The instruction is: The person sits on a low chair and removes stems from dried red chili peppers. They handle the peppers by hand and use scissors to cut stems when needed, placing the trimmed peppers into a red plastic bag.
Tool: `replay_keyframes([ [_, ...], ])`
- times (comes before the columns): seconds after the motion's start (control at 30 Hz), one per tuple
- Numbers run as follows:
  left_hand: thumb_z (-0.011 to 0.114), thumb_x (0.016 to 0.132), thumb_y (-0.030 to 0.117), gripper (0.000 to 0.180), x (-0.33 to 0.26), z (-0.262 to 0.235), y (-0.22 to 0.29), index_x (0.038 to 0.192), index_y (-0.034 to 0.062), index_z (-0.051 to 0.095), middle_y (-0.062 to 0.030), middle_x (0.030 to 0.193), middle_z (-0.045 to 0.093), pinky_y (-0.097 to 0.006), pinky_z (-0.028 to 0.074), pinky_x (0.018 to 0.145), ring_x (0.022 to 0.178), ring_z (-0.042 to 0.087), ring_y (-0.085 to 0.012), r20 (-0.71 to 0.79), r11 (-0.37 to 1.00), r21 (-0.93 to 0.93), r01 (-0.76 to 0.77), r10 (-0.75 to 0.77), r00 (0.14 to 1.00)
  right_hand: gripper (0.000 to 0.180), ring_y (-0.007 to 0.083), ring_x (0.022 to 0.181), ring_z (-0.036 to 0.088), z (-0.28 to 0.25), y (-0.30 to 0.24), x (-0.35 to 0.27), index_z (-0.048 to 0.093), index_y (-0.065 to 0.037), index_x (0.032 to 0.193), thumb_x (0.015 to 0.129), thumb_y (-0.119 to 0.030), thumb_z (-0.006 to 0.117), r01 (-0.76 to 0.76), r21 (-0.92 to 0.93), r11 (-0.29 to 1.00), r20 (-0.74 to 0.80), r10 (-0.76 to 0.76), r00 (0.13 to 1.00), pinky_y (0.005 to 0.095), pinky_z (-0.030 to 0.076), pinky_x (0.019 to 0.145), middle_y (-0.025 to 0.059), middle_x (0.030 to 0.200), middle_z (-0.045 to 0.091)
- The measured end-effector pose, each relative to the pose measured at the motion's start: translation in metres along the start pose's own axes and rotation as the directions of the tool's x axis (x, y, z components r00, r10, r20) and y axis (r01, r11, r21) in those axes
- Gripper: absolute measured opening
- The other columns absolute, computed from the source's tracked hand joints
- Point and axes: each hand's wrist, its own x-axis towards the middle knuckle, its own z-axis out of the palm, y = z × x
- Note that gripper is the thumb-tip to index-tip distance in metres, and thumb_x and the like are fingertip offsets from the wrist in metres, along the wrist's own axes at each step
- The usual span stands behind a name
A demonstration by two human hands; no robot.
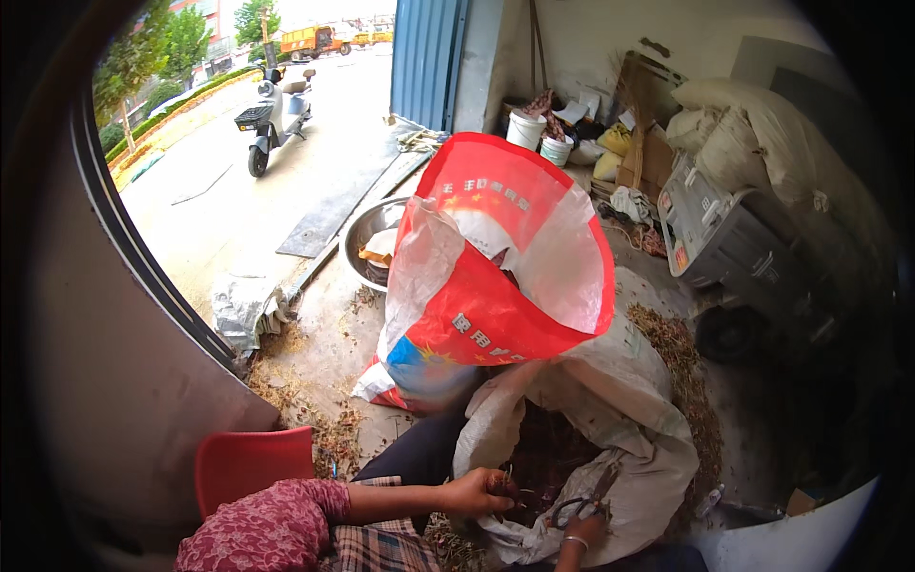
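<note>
Left hand [481,493] pinches dark stems inside near white sack [648,448], right hand [583,529] grips scissors [572,507], red-and-clear bag [496,276] just behind.

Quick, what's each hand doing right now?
Left hand: closed on small dark bits at the white sack mouth.
Right hand: closed, holding scissors.

The red sack [496,276] walls off the white sack's [610,429] open mouth behind.
</note>
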Motion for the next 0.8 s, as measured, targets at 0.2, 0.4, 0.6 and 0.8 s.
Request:
replay_keyframes([
  [0.2,0.063,0.089,0.01,0.021,-0.015,0.012,0.047,0.107,0.0001,0.061,-0.0071,0.096,0.068,-0.024,0.051,0.062,0.075,0.064,-0.0106,0.007,0.992,0.013,0.124,-0.124,0.992,0.069,0.0365,0.105,0.059,0.005,0.035,0.004,0.053,0.002,0.123,0.066,-0.029,0.074,0.026,0.609,0.793,0.092,-0.103,0.99,0.0422,0.047,0.089,0.0218,0.114,0.061],
  [0.4,0.063,0.088,0.007,0.016,-0.029,0.023,0.049,0.102,-0.0008,0.06,-0.0024,0.078,0.061,-0.022,0.043,0.048,0.056,0.052,-0.0068,0.004,0.99,-0.095,0.1,-0.1,0.995,0.017,0.0169,0.07,0.056,-0.05,0.078,-0.037,0.057,-0.002,0.088,0.077,-0.014,0.065,-0.221,0.951,0.218,0.181,0.188,0.965,0.0311,0.045,0.061,0.0069,0.081,0.057],
  [0.6,0.064,0.087,0.007,0.014,-0.039,0.041,0.048,0.099,0.0002,0.06,-0.0015,0.076,0.059,-0.022,0.041,0.047,0.055,0.051,-0.0073,0.029,0.991,-0.116,0.071,-0.068,0.997,0.032,0.0122,0.065,0.055,-0.109,0.094,-0.134,0.051,-0.001,0.109,0.081,-0.003,0.066,0.001,0.981,-0.195,0.002,0.014,1.0,0.0257,0.048,0.058,0.0035,0.084,0.055],
  [0.8,0.065,0.086,0.009,0.013,-0.057,0.047,0.059,0.097,0.0017,0.061,-0.0009,0.072,0.059,-0.021,0.036,0.043,0.049,0.046,-0.0058,0.033,0.962,-0.258,0.087,-0.081,0.996,0.045,0.009,0.061,0.05,-0.113,0.067,-0.228,0.045,-0.001,0.117,0.08,-0.008,0.071,-0.186,0.962,-0.2,0.093,-0.401,0.911,0.022,0.042,0.054,-0.0003,0.081,0.047],
])
